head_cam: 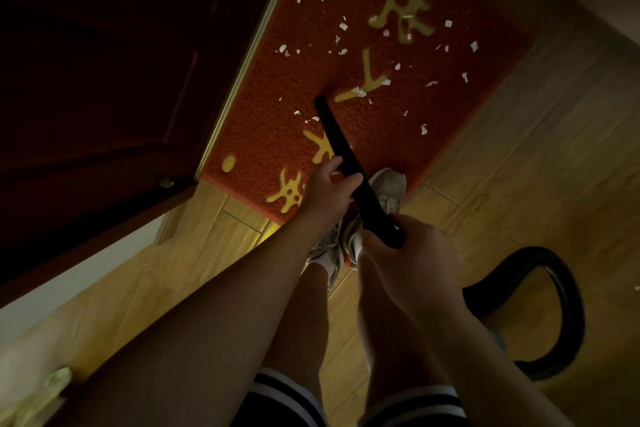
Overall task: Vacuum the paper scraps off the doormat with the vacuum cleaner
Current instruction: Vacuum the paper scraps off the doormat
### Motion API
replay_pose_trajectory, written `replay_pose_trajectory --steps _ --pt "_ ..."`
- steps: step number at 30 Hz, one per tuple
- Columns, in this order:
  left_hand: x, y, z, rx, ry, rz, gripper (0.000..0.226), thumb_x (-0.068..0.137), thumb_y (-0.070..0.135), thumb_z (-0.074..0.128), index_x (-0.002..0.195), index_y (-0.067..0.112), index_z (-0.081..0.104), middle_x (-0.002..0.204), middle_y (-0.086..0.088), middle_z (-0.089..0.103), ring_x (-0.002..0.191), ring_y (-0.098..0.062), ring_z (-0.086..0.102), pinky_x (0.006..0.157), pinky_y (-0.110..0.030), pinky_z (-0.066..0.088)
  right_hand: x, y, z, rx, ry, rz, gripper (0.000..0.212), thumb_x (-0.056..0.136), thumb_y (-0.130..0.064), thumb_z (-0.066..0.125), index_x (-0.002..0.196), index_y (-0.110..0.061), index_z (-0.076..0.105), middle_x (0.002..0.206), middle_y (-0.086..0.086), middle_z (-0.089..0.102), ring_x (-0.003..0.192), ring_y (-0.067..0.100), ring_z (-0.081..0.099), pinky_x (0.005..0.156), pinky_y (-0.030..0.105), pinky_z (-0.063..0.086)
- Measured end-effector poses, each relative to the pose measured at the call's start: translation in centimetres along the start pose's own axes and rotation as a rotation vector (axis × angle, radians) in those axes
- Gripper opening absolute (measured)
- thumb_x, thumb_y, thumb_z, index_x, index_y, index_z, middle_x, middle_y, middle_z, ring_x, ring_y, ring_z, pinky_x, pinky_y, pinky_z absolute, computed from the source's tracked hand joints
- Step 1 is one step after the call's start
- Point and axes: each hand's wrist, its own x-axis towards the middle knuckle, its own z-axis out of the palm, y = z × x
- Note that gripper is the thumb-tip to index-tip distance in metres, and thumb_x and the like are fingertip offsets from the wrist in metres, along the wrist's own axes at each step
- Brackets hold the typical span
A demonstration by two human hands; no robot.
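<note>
Both hands grip the black wand [346, 163] — left hand [327, 192] mid-tube, right hand [412, 260] at its rear end. Its tip rests at mat [277, 87] centre; scraps [343, 26] lie scattered toward the upper right — hose [554, 288] lower right.

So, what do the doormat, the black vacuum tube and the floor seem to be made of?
The doormat is probably looped plastic fibre, matte red; its surface looks coarse and grainy. The vacuum tube is likely hard plastic, smooth black; metal is possible. The floor looks like wood-look tiles or planks, light brown, with grain lines and visible joints.
</note>
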Motion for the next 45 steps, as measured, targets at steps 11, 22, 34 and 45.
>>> replay_pose_trajectory --steps 11,22,34,45 --pt "-0.9 -1.4 0.3 0.015 0.053 -0.019 0.100 0.057 0.066 0.064 0.148 0.027 0.050 0.140 -0.001 0.059 0.119 -0.022 0.065 0.102 -0.049 0.054 -1.0 -0.2 -0.5 -0.035 -0.032 0.016 0.024 0.086 -0.035 0.072 0.068 -0.025 0.060 0.051 -0.003 0.059 0.046 0.012 0.054 0.041 0.026 0.039" --pt "-2.0 -1.5 -1.1 -0.062 0.049 -0.060 0.085 0.073 0.045 0.067 0.151 0.019 0.046 0.143 -0.005 0.055 0.121 -0.024 0.062 0.104 -0.048 0.053 -1.3 -0.9 0.7 -0.072 -0.058 -0.031 0.023 0.087 -0.035 0.067 0.069 -0.022 0.061 0.049 -0.001 0.056 0.040 0.013 0.046 0.039 0.021 0.030" --pt "-0.9 -2.3 -4.2 -0.095 0.028 -0.037 0.073 0.087 0.035 0.070 0.153 0.017 0.044 0.142 -0.006 0.057 0.119 -0.024 0.064 0.105 -0.045 0.053 -1.0 -2.3 3.7 -0.063 -0.048 -0.063 0.022 0.091 -0.035 0.066 0.075 -0.019 0.065 0.054 0.000 0.061 0.042 0.017 0.053 0.043 0.037 0.044" --pt "0.1 -2.2 -6.5 -0.111 0.056 -0.002 0.072 0.083 0.035 0.070 0.149 0.016 0.049 0.139 -0.004 0.060 0.117 -0.020 0.066 0.100 -0.040 0.057 -0.5 -4.3 4.9 -0.050 -0.036 -0.113 0.032 0.085 -0.034 0.070 0.062 -0.016 0.059 0.046 -0.003 0.054 0.041 0.016 0.049 0.039 0.021 0.030"
